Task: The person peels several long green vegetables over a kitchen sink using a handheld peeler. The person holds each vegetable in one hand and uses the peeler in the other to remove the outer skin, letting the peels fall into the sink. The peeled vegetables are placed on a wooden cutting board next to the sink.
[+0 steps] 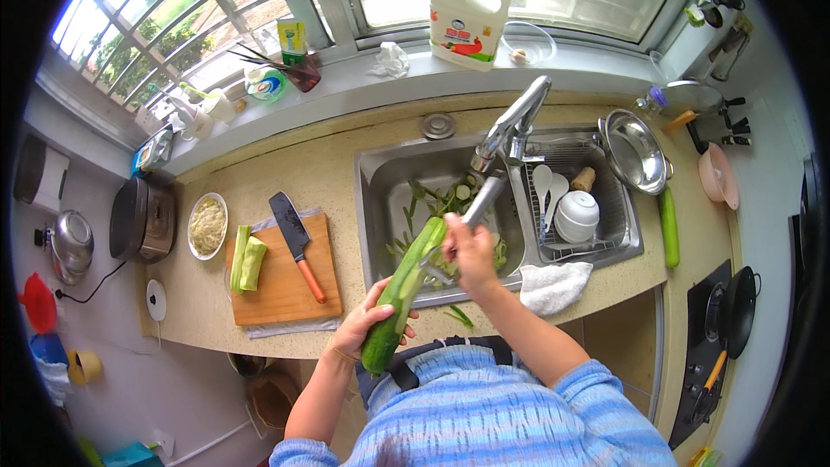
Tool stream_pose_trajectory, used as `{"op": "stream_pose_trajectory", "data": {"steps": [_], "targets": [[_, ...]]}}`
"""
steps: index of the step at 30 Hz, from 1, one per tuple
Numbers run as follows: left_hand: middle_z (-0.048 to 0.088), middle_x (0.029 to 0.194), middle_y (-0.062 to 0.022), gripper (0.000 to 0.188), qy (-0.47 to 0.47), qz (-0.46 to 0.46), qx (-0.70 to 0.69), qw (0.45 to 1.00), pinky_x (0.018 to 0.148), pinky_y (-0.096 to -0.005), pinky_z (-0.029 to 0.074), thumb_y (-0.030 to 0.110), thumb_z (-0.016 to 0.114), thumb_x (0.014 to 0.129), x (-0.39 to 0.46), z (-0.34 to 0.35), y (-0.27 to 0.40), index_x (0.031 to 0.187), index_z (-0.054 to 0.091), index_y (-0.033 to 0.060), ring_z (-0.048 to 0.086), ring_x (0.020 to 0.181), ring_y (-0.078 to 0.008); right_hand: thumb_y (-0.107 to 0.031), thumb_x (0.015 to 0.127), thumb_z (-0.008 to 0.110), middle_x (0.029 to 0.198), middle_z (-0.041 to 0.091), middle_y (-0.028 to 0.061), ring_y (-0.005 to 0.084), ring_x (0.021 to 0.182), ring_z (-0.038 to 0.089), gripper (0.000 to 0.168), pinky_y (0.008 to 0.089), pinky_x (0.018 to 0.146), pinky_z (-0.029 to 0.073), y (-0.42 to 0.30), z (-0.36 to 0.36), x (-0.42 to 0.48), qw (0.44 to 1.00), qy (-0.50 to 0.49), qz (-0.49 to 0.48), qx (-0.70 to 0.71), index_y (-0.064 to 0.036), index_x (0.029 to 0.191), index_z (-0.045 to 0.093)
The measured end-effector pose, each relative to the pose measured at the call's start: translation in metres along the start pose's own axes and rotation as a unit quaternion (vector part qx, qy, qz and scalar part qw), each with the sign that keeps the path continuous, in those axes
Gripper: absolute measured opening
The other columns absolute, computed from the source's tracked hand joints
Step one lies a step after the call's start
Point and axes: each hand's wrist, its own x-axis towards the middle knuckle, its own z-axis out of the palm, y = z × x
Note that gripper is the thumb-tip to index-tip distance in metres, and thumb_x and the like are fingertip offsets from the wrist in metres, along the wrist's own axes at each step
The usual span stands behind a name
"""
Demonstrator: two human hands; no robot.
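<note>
My left hand (373, 321) grips the lower part of a long green gourd (408, 279), which slants over the front rim of the sink. Pale stripes run along its side where skin is gone. In my right hand (472, 253), slightly blurred, is a metal peeler (485, 200); its head lies at the gourd's flank, and I cannot tell whether the blade touches. Green peelings (444, 198) lie in the left sink basin (382, 194) under the gourd's far end. A few more peel strips (462, 316) rest on the counter's front edge.
Left of the sink, a cleaver (292, 227) and peeled gourd pieces (248, 263) lie on a wooden cutting board (285, 298). A faucet (512, 120) arches over the sink. White bowls (577, 215) fill part of the drainer basin. Another gourd (668, 227) lies beside a steel colander (634, 149).
</note>
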Motion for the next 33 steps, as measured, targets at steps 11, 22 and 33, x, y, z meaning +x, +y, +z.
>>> {"op": "stream_pose_trajectory", "data": {"steps": [11,22,33], "targets": [[0.053,0.087,-0.0120,0.072,-0.035,-0.009,0.056,0.998,0.057,-0.0286,0.048,0.023,0.068,0.069,-0.034,-0.002,-0.007,0.128,0.033,0.0019,0.057,0.067,-0.0199,-0.025,0.077,0.062,0.051,0.048,-0.0006,0.0071,0.042,0.041,0.029,0.0247,0.039,0.030,0.085,-0.150,0.116,0.877,0.354,-0.095,-0.310,-0.006,0.060,0.049],[0.055,0.091,-0.0144,0.054,0.127,0.061,-0.099,0.985,0.056,-0.0336,0.047,0.046,0.043,0.082,-0.017,-0.054,-0.029,0.107,0.047,-0.0020,0.055,0.068,-0.0218,-0.056,0.050,0.073,0.058,0.058,0.0144,0.0317,0.059,0.059,0.055,0.0408,0.053,0.047,0.056,-0.118,-0.006,0.549,-0.344,-0.019,-0.761,-0.003,0.059,0.060],[0.056,0.086,-0.0145,0.043,0.176,0.074,-0.148,0.970,0.056,-0.0332,0.047,0.042,0.042,0.083,-0.018,-0.031,-0.026,0.102,0.052,0.0043,0.054,0.069,-0.0225,-0.043,0.054,0.072,0.059,0.059,0.0153,0.0311,0.058,0.059,0.041,0.0398,0.053,0.048,0.082,-0.133,-0.014,0.617,-0.261,-0.069,-0.739,-0.003,0.058,0.061]]}}
